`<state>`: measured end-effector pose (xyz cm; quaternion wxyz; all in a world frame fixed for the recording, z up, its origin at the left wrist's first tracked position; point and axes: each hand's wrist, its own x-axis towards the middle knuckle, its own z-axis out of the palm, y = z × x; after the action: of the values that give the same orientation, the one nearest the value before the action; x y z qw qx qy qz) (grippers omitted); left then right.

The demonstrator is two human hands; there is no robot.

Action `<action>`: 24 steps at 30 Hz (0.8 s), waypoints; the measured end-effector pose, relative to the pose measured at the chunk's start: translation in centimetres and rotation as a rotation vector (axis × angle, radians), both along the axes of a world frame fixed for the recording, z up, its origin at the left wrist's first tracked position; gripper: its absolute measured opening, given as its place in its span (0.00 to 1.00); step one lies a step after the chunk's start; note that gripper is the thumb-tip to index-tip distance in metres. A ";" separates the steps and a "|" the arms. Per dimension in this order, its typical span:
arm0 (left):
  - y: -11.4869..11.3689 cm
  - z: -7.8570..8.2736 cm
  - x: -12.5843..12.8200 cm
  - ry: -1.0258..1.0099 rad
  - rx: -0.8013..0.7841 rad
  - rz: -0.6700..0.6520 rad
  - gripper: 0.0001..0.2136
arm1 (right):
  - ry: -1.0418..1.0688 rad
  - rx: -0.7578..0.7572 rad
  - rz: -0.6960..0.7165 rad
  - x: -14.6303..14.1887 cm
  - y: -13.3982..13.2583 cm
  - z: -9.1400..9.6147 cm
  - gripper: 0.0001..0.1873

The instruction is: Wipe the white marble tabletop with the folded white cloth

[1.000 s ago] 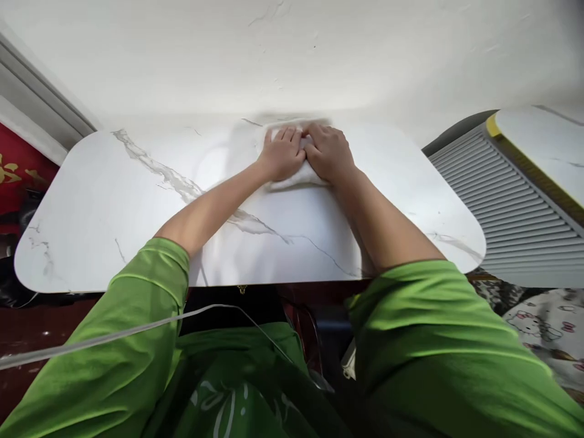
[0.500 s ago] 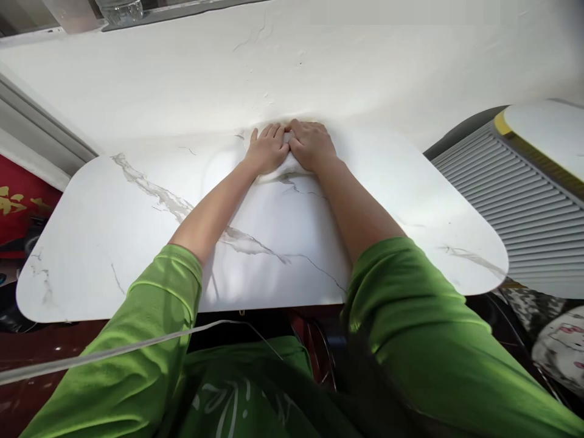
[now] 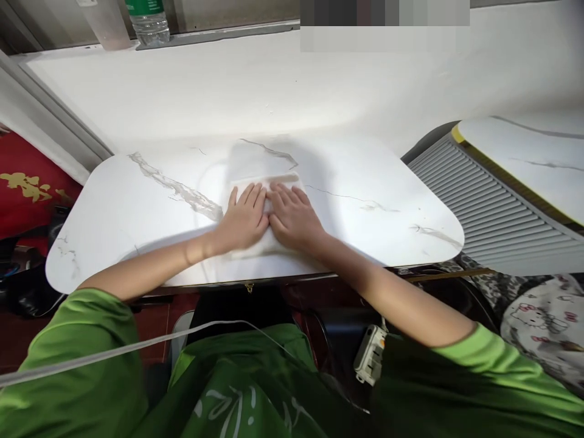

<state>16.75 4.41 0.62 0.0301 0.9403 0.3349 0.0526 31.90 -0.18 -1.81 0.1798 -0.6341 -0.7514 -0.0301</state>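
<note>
A folded white cloth [image 3: 264, 182] lies on the white marble table [image 3: 365, 201], near its front edge. My left hand [image 3: 244, 218] and my right hand [image 3: 294, 216] rest side by side on top of it, palms down, fingers stretched flat and pointing away from me. Most of the cloth is hidden under the hands; only its far edge and a near corner show. A faint damp patch spreads on the tabletop beyond the cloth.
A white wall rises behind the table, with a ledge holding a plastic bottle [image 3: 148, 21]. A grey slatted unit [image 3: 493, 207] and a second marble top [image 3: 529, 152] stand at the right. A power strip [image 3: 369, 362] hangs below the table; red furniture [image 3: 31, 188] sits left.
Both hands have slid the cloth from the table's far edge by the wall back toward me, to the near side. The fingers now lie flatter.
</note>
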 end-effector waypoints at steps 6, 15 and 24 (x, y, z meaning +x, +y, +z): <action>-4.7 0.7 -3.9 0.024 -0.022 -0.001 0.26 | -0.088 0.007 0.119 -3.0 -4.8 1.2 0.27; 3.9 -0.2 -2.3 -0.126 -0.062 0.186 0.25 | 0.006 -0.016 0.087 -2.6 4.6 0.8 0.26; 18.7 -1.3 0.9 -0.141 -0.079 0.180 0.26 | 0.094 -0.011 0.064 0.5 20.1 -2.2 0.29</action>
<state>17.64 23.12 -0.66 0.0859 0.8986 0.4167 0.1076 32.35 19.90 -3.97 0.2120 -0.6115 -0.7622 0.0096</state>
